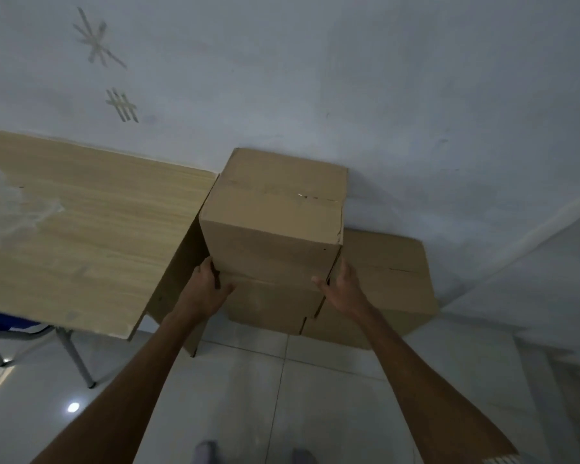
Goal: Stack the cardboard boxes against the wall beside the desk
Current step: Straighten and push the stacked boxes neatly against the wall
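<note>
In the head view, a closed cardboard box (pixel 275 209) is held at its lower front corners, set on top of a lower box (pixel 272 306) that stands on the tiled floor (pixel 282 396). The left hand (pixel 206 286) is clasped around the box's lower left corner, thumb across the front face and fingers hidden behind the side. The right hand (pixel 340 286) is clasped around the lower right corner in the same way, thumb laid on the front face. The top box's rear edge is seen against the white wall (pixel 349 78), and its left side is just beside the right edge of the wooden desk (pixel 91 229). A wider flat box (pixel 392 279) is seen at floor level to the right, touching the lower box and backed against the wall. Crumpled clear plastic (pixel 4 202) lies near the desk's left edge. Tape marks (pixel 94 41) are stuck on the wall above the desk. Metal chair legs (pixel 71 353) are seen below the desk's front edge.
</note>
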`<state>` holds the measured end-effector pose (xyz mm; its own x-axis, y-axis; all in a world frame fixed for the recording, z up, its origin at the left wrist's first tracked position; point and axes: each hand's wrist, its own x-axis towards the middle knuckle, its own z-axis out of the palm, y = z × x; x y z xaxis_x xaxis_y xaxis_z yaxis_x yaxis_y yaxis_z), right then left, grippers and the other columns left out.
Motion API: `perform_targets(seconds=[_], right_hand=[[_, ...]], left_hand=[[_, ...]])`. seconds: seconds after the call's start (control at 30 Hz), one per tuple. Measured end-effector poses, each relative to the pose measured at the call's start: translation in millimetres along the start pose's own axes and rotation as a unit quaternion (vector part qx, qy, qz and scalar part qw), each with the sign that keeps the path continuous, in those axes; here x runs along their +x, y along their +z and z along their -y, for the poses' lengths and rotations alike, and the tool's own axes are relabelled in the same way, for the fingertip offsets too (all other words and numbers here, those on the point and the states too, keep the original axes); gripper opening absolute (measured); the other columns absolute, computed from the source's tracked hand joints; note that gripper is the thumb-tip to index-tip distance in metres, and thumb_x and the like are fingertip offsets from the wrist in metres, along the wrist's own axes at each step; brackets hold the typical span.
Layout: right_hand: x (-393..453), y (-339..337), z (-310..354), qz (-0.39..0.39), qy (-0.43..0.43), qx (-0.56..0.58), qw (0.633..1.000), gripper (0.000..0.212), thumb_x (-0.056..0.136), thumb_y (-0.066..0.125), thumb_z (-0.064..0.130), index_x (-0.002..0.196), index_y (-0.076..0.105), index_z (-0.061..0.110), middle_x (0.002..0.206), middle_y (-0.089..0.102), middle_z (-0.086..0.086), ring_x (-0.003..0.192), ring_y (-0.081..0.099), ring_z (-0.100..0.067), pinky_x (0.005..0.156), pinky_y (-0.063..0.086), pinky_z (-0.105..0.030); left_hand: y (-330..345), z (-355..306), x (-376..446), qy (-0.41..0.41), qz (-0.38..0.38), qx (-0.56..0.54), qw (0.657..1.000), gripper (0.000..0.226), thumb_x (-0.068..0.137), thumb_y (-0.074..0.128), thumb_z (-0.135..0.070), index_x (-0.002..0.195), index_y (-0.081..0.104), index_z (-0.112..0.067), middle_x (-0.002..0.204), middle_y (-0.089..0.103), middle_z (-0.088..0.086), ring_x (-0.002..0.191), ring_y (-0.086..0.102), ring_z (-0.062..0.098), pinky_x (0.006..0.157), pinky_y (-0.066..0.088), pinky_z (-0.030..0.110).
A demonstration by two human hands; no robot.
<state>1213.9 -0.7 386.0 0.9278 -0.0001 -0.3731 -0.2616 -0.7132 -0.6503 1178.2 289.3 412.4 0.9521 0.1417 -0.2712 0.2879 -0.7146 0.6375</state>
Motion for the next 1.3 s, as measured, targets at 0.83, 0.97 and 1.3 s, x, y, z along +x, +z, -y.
perform_targets(seconds=[0.83,0.97,1.3], right_hand=[[62,187,-85,-0.138,-0.018,0.063,0.988,0.098,0.09,0.062,0.05,0.156,0.001,0.012,0.164,0.003,-0.013,0.151,0.007,-0.026,0.122,0.015,-0.039],[80,221,-118,-0.155,-0.066,0.037,0.985,0.096,0.091,0.06,0.049,0.156,0.002,0.01,0.164,-0.002,-0.014,0.152,0.005,-0.025,0.115,0.014,-0.028],[132,288,-184,-0.308,-0.242,-0.044,0.919,0.074,0.097,0.05,0.051,0.155,0.019,0.017,0.163,0.013,-0.007,0.15,0.018,-0.023,0.119,0.028,-0.046]], left_hand=[[94,158,103,0.153,-0.033,-0.008,0.988,0.072,0.089,0.066,-0.025,0.148,0.029,-0.008,0.149,0.037,0.014,0.134,0.042,0.029,0.106,0.036,0.035],[131,182,114,0.223,-0.069,0.03,0.972,0.073,0.089,0.065,-0.028,0.15,0.027,-0.011,0.153,0.033,0.01,0.137,0.039,0.025,0.11,0.037,0.038],[213,240,169,0.393,-0.198,0.149,0.886,0.074,0.084,0.069,-0.02,0.147,0.034,-0.002,0.157,0.028,0.016,0.143,0.03,0.03,0.116,0.03,0.042]])
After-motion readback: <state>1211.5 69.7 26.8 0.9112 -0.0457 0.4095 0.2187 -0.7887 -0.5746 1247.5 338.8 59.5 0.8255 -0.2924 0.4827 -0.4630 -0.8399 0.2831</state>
